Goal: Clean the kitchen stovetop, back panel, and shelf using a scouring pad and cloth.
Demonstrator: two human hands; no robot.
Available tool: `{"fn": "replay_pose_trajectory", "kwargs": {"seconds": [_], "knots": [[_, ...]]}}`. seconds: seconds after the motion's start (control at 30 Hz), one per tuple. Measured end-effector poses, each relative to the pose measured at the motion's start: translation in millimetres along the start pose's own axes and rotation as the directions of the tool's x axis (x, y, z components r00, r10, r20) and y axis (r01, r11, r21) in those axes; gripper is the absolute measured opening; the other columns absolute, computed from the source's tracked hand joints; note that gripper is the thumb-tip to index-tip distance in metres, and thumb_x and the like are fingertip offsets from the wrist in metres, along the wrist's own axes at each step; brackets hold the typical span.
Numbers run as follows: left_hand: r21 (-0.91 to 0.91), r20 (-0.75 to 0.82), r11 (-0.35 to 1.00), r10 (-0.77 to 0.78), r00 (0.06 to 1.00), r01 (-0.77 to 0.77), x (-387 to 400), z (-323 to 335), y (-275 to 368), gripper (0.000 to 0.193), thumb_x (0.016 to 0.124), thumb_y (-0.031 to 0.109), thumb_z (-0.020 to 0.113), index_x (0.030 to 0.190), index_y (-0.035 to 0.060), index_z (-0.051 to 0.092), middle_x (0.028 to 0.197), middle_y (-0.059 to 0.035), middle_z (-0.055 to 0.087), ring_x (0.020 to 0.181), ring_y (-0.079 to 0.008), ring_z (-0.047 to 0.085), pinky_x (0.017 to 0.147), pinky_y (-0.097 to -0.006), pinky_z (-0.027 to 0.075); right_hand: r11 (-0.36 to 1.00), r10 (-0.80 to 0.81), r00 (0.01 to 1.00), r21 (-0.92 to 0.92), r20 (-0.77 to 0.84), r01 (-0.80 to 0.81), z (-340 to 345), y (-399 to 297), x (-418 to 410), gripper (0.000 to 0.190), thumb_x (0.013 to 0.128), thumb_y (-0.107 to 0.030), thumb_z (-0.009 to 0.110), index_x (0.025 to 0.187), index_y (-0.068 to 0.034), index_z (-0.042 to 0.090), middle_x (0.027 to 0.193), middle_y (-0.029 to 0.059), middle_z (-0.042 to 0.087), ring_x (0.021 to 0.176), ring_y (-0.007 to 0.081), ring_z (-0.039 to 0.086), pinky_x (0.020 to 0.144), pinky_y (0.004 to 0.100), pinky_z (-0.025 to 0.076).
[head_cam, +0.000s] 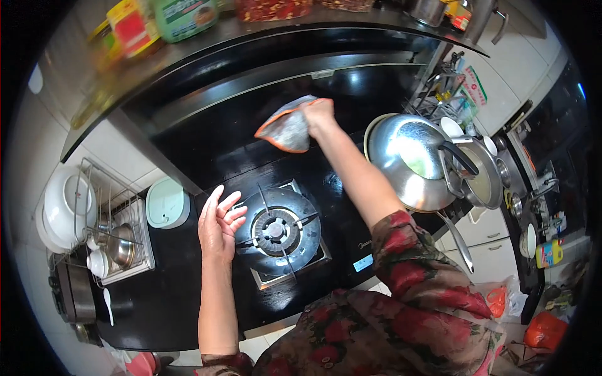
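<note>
My right hand (320,116) grips a grey cleaning cloth (287,129) with orange edging. It holds the cloth at the glossy black panel (225,136) behind the stove; whether the cloth presses on the surface I cannot tell. My left hand (220,224) is empty, its fingers apart and palm turned to the right. It hovers at the left side of a gas burner (276,229) with a round dark pan and metal pot supports. The black glass hob (324,268) around the burner looks wet and shiny in places.
To the right, a large wok with a steel lid (414,160) stands beside a steel pan (482,176). A wire dish rack (117,221) with bowls and a pale green lidded container (165,203) are at left. Overhead, the range hood edge (282,35) bears jars and bottles.
</note>
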State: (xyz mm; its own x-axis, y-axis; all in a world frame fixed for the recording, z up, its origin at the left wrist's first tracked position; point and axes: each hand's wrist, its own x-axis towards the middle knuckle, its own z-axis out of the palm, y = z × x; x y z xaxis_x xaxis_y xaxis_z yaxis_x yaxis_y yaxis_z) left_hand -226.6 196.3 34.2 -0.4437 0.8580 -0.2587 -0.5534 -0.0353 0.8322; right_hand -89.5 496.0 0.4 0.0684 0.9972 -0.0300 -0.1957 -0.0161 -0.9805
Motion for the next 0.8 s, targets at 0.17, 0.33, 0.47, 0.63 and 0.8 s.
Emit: {"fn": "replay_pose_trajectory", "kwargs": {"seconds": [0.17,0.33,0.47,0.63,0.8], "knots": [[-0.019,0.092,1.0,0.007,0.996,-0.005,9,31,-7,0.039,0.093,0.024,0.043,0.125,0.0017,0.043,0.108,-0.0238,0.058,0.073,-0.022,0.065,0.06,-0.0278,0.054,0.741,-0.166,0.936,-0.665,-0.311,-0.09,-80,-66,52,0.013,0.072,-0.006,0.06,0.084,-0.001,0.062,0.094,0.0119,0.065,0.087,0.0174,0.062,0.077,0.028,0.048],[0.016,0.153,1.0,-0.024,0.988,0.022,14,38,-26,0.041,0.093,0.026,0.043,0.126,0.0008,0.041,0.106,-0.0232,0.059,0.073,-0.0235,0.065,0.06,-0.0288,0.055,0.461,-0.203,0.927,-0.866,-0.314,-0.193,-136,-98,100,0.029,0.077,-0.017,0.055,0.1,-0.001,0.062,0.105,0.0152,0.062,0.099,0.0219,0.061,0.084,0.0289,0.047],[0.022,0.085,0.999,-0.047,0.995,0.046,10,35,-31,0.039,0.092,0.023,0.043,0.126,0.0029,0.044,0.108,-0.0215,0.058,0.074,-0.0227,0.065,0.059,-0.0273,0.054,-0.186,-0.321,0.943,-0.982,0.091,0.032,-190,-104,133,0.024,0.073,-0.02,0.053,0.087,-0.011,0.071,0.093,0.0088,0.068,0.087,0.0232,0.065,0.076,0.036,0.049],[-0.036,0.153,0.995,-0.084,0.985,0.09,22,34,-42,0.042,0.091,0.022,0.044,0.127,0.0016,0.04,0.109,-0.0224,0.058,0.075,-0.0249,0.065,0.063,-0.0304,0.056,-0.413,-0.096,0.963,-0.89,0.252,0.192,-184,-9,204,0.017,0.071,-0.016,0.059,0.082,-0.01,0.071,0.088,0.0105,0.068,0.086,0.0249,0.065,0.073,0.0344,0.05],[-0.077,0.05,0.983,-0.166,0.985,0.169,9,19,-51,0.041,0.09,0.027,0.047,0.124,0.0044,0.045,0.104,-0.0217,0.06,0.073,-0.0249,0.065,0.059,-0.0297,0.054,0.528,-0.364,0.921,-0.784,0.138,0.326,-47,-26,10,0.023,0.078,-0.016,0.052,0.082,0.003,0.064,0.088,0.0222,0.064,0.088,0.0334,0.062,0.081,0.0395,0.048]]}}
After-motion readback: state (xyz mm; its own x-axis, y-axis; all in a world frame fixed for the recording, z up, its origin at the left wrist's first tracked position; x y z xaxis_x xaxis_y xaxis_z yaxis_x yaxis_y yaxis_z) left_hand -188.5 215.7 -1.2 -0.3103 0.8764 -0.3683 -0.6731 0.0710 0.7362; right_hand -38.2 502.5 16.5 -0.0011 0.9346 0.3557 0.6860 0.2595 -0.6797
